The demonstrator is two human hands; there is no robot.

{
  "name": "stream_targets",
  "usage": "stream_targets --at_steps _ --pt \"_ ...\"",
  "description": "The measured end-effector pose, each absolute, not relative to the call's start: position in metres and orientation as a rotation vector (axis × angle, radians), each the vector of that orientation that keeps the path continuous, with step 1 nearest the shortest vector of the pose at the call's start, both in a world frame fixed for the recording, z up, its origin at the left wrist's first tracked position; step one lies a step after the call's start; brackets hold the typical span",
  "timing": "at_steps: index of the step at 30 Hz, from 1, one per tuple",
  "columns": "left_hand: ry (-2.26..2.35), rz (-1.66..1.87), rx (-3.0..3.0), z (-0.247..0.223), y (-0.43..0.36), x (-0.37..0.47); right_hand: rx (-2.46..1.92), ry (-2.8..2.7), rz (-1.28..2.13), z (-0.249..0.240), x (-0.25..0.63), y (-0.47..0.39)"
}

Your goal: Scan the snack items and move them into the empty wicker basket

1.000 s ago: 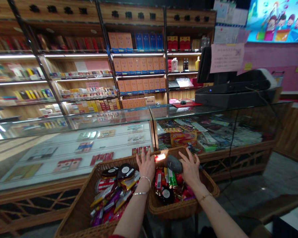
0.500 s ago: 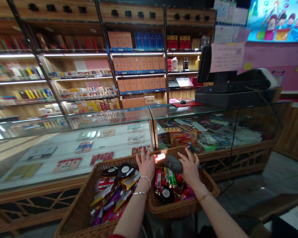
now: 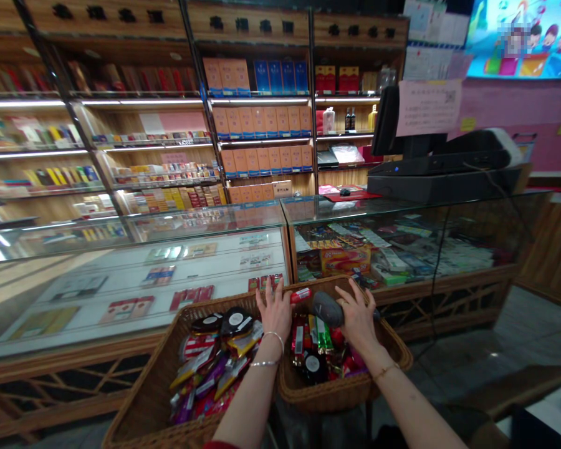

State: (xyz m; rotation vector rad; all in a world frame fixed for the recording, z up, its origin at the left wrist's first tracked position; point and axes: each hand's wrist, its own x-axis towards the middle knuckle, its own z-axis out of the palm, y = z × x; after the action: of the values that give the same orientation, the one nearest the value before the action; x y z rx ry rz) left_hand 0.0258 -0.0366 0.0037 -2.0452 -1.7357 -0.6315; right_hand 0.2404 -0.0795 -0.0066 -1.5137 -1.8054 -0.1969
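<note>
My left hand [image 3: 275, 312] has its fingers spread over the adjoining rims of two wicker baskets, next to a small red item [image 3: 301, 295]. At the right basket, my right hand [image 3: 356, 313] rests with fingers apart beside a dark grey rounded object [image 3: 328, 308]; its palm side is hidden. The left basket [image 3: 143, 380] holds black round packs [image 3: 237, 320] and purple and yellow wrapped snacks [image 3: 212, 376]. In the right basket [image 3: 327, 396] lie red packs [image 3: 299, 337], green packs [image 3: 324, 337] and a black round pack [image 3: 313, 368].
Behind the baskets runs a glass display counter [image 3: 206, 218] with flat packs inside. A monitor [image 3: 386, 121] and a black machine [image 3: 467, 153] stand on its right part. Shelves of boxes [image 3: 262, 121] line the wall. A cable [image 3: 442, 249] hangs at the right.
The bright glow on the small red item is gone. Both hands and the baskets have stayed in place.
</note>
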Motion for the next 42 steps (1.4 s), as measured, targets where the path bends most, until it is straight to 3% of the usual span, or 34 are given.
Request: stream_targets --at_steps 42 --pt "-1.866 -0.778 -1.995 0.025 -0.052 0.018 -1.549 -1.802 -0.297 0.011 0.223 -0.071"
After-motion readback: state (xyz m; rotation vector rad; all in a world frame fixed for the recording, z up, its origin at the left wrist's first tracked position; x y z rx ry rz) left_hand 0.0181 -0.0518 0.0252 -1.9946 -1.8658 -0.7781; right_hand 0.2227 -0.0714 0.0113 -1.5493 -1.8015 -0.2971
